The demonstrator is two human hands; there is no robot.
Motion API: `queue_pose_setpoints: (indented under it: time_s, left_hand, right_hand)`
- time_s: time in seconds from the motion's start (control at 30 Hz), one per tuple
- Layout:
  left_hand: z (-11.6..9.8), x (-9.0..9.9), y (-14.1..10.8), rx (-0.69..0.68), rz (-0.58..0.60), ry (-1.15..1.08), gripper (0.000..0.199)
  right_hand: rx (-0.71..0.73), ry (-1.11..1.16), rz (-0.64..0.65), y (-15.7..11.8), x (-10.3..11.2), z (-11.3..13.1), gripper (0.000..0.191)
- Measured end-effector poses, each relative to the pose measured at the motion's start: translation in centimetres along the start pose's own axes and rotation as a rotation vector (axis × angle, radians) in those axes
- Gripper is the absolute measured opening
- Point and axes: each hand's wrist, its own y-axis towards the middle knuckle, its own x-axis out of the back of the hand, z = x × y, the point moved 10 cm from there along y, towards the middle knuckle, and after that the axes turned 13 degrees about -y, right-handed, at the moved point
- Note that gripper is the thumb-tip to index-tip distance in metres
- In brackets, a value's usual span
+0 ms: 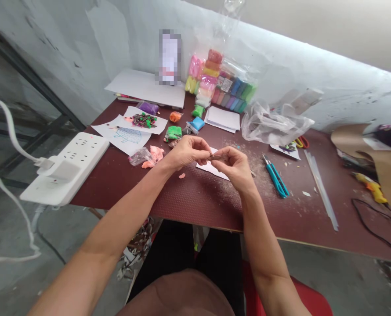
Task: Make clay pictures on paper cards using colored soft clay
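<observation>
The left hand and the right hand hover close together over a dark red table, both closed in a tight pinch on a thin brown sliver – too small to tell what it's made of. It sits just above a white paper slip. At twelve o'clock from the hands are packs of coloured clay; at three o'clock, a teal craft knife; at nine o'clock, pink clay scraps and, farther off, a white power strip.
</observation>
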Motion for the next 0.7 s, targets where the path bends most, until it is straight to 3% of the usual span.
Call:
queue_pose_setpoints:
  time_s: [0.13,0.27,0.47,0.57,0.7]
  left_hand:
    - [-0.7,1.6,0.3,-0.088,-0.141,-0.026,0.012]
    - [-0.4,0.8,0.4,-0.055,-0.078,-0.143,0.020]
    - [-0.3,1.3,0.5,-0.017,-0.088,-0.210,0.020]
    - [0.1,0.2,0.3,0.039,-0.021,-0.160,0.018]
    - [0.0,-1.2,0.0,-0.012,0.042,-0.036,0.019]
  right_hand:
    - [0.006,0.242,0.078,-0.1,0.7,0.6,0.033]
    - [-0.032,0.227,0.034,0.1,1.5,0.3,0.036]
    - [-0.065,0.151,0.015,0.3,0.8,-0.2,0.041]
    - [-0.049,0.116,0.008,0.3,0.7,-0.3,0.041]
    - [-0.017,0.029,-0.013,0.4,0.2,-0.4,0.038]
